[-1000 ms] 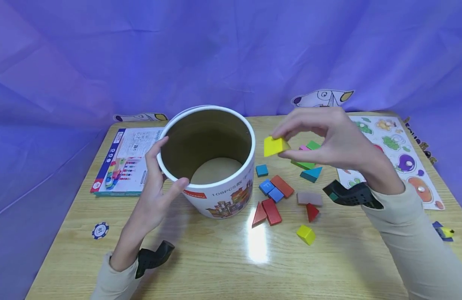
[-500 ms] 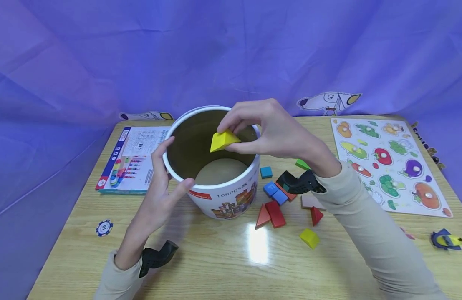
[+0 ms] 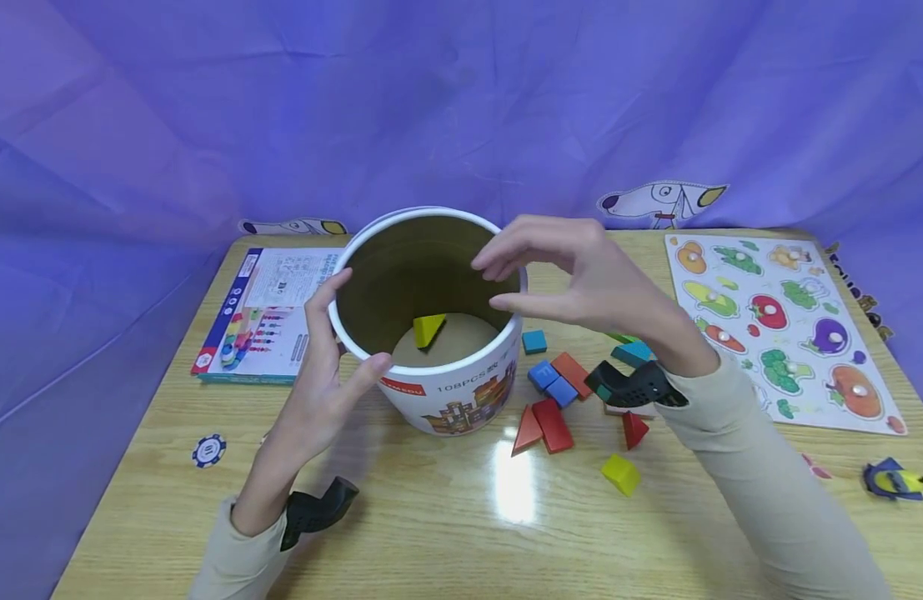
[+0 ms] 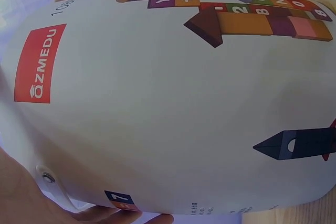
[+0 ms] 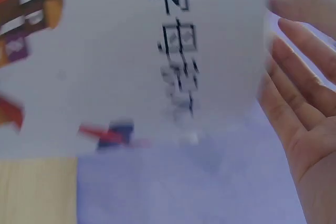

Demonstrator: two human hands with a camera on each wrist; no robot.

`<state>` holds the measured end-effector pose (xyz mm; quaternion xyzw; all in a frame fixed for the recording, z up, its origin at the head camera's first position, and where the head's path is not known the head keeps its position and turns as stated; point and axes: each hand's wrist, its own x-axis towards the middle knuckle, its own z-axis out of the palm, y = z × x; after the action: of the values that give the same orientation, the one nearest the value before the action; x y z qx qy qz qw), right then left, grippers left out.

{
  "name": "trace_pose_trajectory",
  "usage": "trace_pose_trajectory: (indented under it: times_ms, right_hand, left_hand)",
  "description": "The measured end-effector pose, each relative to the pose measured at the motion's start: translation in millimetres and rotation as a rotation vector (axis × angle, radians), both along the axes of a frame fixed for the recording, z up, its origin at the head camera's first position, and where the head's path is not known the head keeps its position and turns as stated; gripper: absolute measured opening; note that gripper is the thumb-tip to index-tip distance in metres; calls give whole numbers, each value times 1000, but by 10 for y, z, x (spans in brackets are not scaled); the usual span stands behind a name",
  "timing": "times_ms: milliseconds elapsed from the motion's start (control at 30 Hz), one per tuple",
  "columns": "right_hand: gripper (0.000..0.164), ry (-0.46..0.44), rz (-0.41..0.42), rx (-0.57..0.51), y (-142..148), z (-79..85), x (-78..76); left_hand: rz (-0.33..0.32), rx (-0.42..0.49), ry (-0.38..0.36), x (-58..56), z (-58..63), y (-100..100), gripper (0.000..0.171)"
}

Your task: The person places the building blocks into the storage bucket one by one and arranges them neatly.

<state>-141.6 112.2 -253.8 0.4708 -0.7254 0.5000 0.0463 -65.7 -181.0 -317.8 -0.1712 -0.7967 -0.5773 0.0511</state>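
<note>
A big white printed bucket (image 3: 461,392) stands on the table, tilted a little toward me. My left hand (image 3: 322,392) holds it from the left, thumb at the front of the rim and fingers along the side; the left wrist view shows fingers (image 4: 118,216) against its wall. Inside, a yellow wedge-shaped block (image 3: 428,327) lies on the bottom. Over the right side of the rim hovers my right hand (image 3: 574,271), thumb and fingers spread apart with nothing between them. In the right wrist view that hand (image 5: 307,93) appears beside the bucket's edge.
Right of the bucket lie blue blocks (image 3: 534,342), red blocks (image 3: 554,425), a yellow block (image 3: 621,474) and a teal block (image 3: 632,353). A vegetable puzzle board (image 3: 784,333) is farther right, with a small toy (image 3: 892,481) below. At left are a boxed set (image 3: 269,317) and a poker chip (image 3: 209,451).
My right hand carried the yellow wedge-shaped block left over the bucket and let it go; the block dropped inside. The right hand has since drawn back rightward. My left hand stays on the bucket.
</note>
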Motion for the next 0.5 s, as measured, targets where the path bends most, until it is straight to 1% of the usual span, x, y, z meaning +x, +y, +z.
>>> trace_pose_trajectory:
  times_ms: [133, 200, 267, 333, 400, 500]
  right_hand:
    - [43, -17, -40, -111, 323, -94, 118]
    - [45, -34, -60, -174, 479, -194, 179]
    - [46, -64, -90, -192, 614, -334, 246]
    - [46, -105, -119, -153, 717, -504, 326]
    - [47, -156, -145, -69, 772, -688, 398]
    - [46, -218, -153, 71, 772, -966, 472]
  left_hand:
    - [2, 5, 4, -6, 4, 1, 85]
    - [2, 9, 5, -7, 5, 3, 85]
    - [1, 13, 0, -5, 3, 7, 85]
    - [-2, 15, -5, -4, 2, 10, 85]
    - [-6, 17, -4, -3, 3, 12, 85]
    - [-7, 21, -2, -3, 5, 12, 84]
